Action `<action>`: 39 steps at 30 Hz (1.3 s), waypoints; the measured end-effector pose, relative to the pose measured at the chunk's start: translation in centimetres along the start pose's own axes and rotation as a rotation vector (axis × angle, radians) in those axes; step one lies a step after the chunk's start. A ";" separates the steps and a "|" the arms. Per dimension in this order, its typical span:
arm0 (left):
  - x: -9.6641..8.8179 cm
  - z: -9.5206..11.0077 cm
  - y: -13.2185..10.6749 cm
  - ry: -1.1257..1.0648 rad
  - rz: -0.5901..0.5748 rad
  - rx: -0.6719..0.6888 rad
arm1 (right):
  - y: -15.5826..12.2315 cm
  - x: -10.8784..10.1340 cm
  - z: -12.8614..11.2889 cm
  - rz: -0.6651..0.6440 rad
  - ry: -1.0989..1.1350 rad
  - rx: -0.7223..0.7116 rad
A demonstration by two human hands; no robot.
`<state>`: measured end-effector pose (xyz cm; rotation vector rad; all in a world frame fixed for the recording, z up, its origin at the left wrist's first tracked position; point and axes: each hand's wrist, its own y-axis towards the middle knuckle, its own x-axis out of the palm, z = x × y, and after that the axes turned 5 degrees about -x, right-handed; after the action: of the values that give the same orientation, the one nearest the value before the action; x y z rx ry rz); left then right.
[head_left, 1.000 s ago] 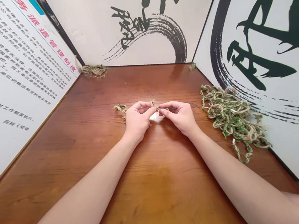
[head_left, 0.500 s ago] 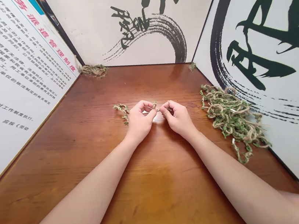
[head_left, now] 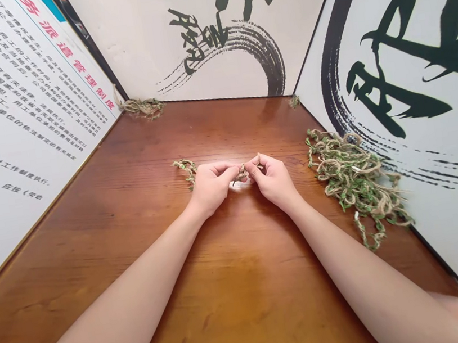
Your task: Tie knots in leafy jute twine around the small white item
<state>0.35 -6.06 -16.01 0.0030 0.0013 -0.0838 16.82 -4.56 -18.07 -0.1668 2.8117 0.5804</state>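
Observation:
My left hand (head_left: 211,187) and my right hand (head_left: 273,179) meet over the middle of the brown wooden table (head_left: 228,285). Both pinch the same short piece of jute twine with small green leaves (head_left: 243,170), held between their fingertips just above the tabletop. The twine's tail (head_left: 186,166) trails out to the left behind my left hand and lies on the wood. Both hands have their fingers curled shut around the twine.
A big tangled heap of leafy twine (head_left: 356,182) lies at the table's right edge. A smaller bundle (head_left: 142,108) sits in the far left corner and a scrap (head_left: 295,101) in the far right corner. Printed boards wall the table on three sides.
My hands have drawn closer together and dropped slightly toward the table. The twine between them is now bunched into a small loop at my fingertips.

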 end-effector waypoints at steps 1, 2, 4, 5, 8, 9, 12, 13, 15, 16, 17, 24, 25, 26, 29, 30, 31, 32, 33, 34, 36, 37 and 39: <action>-0.1 0.1 0.1 -0.005 -0.020 -0.042 | 0.0 0.0 0.0 0.001 0.008 0.003; -0.2 0.2 0.2 -0.013 -0.038 -0.081 | 0.0 -0.1 0.1 0.001 0.018 0.005; -0.4 0.3 0.4 -0.037 -0.061 -0.146 | 0.0 -0.1 0.1 -0.004 0.033 -0.002; -0.4 0.3 0.4 -0.049 -0.065 -0.167 | 0.0 -0.2 0.0 -0.011 0.035 -0.006; -0.6 0.3 0.6 -0.059 -0.090 -0.192 | 0.0 -0.2 -0.2 -0.032 0.036 -0.014; -0.7 0.3 0.6 -0.057 -0.106 -0.192 | 0.0 -0.2 -0.3 -0.034 0.034 -0.018; -1.0 0.2 0.8 -0.063 -0.157 -0.185 | 0.0 -0.3 -0.5 -0.030 -0.009 -0.046; -1.1 0.2 0.8 -0.067 -0.166 -0.184 | 0.0 -0.3 -0.6 -0.029 -0.028 -0.057; -1.4 0.3 0.8 -0.058 -0.182 -0.185 | 0.0 -0.3 -0.8 -0.027 -0.053 -0.068; -1.5 0.3 0.8 -0.047 -0.185 -0.188 | 0.0 -0.3 -0.9 -0.024 -0.057 -0.070; -1.6 0.4 0.8 -0.033 -0.189 -0.194 | -0.1 -0.3 -1.0 -0.018 -0.059 -0.070; -1.4 0.5 0.7 0.027 -0.184 -0.225 | 0.0 -0.1 -1.2 -0.004 0.015 -0.032; -1.4 0.4 0.7 0.036 -0.180 -0.227 | 0.1 -0.1 -1.2 -0.009 0.036 -0.016; -1.3 0.4 0.7 0.045 -0.174 -0.224 | 0.1 -0.2 -1.3 -0.015 0.055 0.000; -1.1 0.2 0.6 0.073 -0.155 -0.186 | 0.2 -0.3 -1.4 -0.029 0.096 0.048; -1.1 0.2 0.6 0.083 -0.146 -0.167 | 0.3 -0.4 -1.4 -0.033 0.108 0.062; -1.0 0.1 0.6 0.091 -0.133 -0.153 | 0.3 -0.4 -1.4 -0.035 0.126 0.076; -1.0 0.0 0.6 0.097 -0.118 -0.144 | 0.3 -0.5 -1.3 -0.039 0.148 0.087; -1.0 0.0 0.6 0.101 -0.102 -0.138 | 0.3 -0.5 -1.3 -0.044 0.171 0.096; -1.0 -0.1 0.6 0.101 -0.089 -0.137 | 0.4 -0.5 -1.2 -0.049 0.192 0.103; -0.9 -0.3 0.7 0.086 -0.071 -0.142 | 0.4 -0.4 -1.0 -0.049 0.235 0.114; -0.9 -0.3 0.7 0.072 -0.064 -0.144 | 0.5 -0.4 -0.9 -0.040 0.267 0.125; -0.9 -0.3 0.7 0.042 -0.056 -0.153 | 0.6 -0.4 -0.6 0.004 0.369 0.166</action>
<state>-0.52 -5.30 -16.29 -0.1479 0.0495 -0.1391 16.94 -4.22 -17.25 -0.2596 3.2003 0.3418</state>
